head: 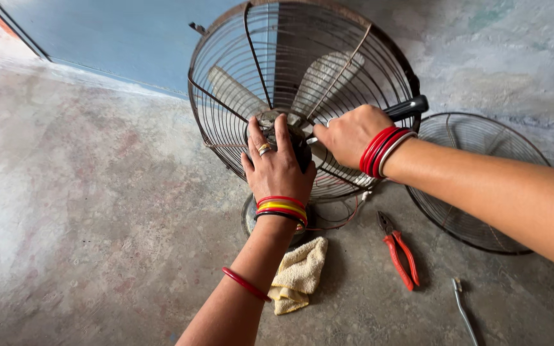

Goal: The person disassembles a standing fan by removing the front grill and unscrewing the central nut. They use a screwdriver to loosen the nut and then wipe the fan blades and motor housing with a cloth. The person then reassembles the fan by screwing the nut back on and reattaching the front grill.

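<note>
Front guard [476,182] already off, lower right. Left hand [277,168] clamped on motor housing [285,128]; right hand [349,133] fisted on screwdriver [406,107] — rear cage [238,70], blades [325,74] still mounted.

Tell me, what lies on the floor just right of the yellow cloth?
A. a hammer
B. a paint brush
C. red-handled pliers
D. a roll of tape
C: red-handled pliers lie on the concrete floor to the right of the yellow cloth, below the fan that both hands are on.
</note>
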